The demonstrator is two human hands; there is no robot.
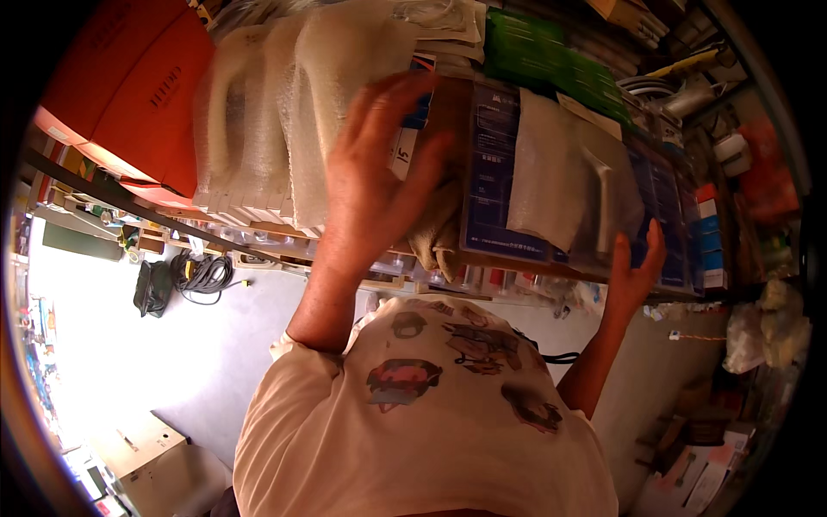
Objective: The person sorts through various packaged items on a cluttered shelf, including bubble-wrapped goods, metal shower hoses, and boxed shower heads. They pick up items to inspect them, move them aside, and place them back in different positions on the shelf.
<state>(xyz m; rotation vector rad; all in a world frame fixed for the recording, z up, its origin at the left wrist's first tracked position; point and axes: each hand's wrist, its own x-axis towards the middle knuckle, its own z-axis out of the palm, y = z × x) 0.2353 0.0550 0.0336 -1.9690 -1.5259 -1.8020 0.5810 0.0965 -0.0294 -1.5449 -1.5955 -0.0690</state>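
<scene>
My left hand (370,168) is raised over the shelf, fingers spread and blurred by motion, holding nothing I can see. Just left of it stand several bubble-wrapped pale things with handle-like loops (312,103). Behind its fingers shows part of a small blue and white box (407,142), beside a brown cloth-like bundle (435,228). My right hand (636,265), thumb and fingers apart, is at the front edge of dark blue flat packages (495,185). On these lies a whitish wrapped piece (544,177) with a pale handle-shaped part (603,194); whether the hand touches them I cannot tell.
Large orange boxes (129,95) fill the shelf's left end. Green packets (551,60) lie farther back. Below, a coiled black cable (202,274) and a dark bag (153,289) rest on the floor, with a carton (142,457) lower left. More boxes (698,470) stand lower right.
</scene>
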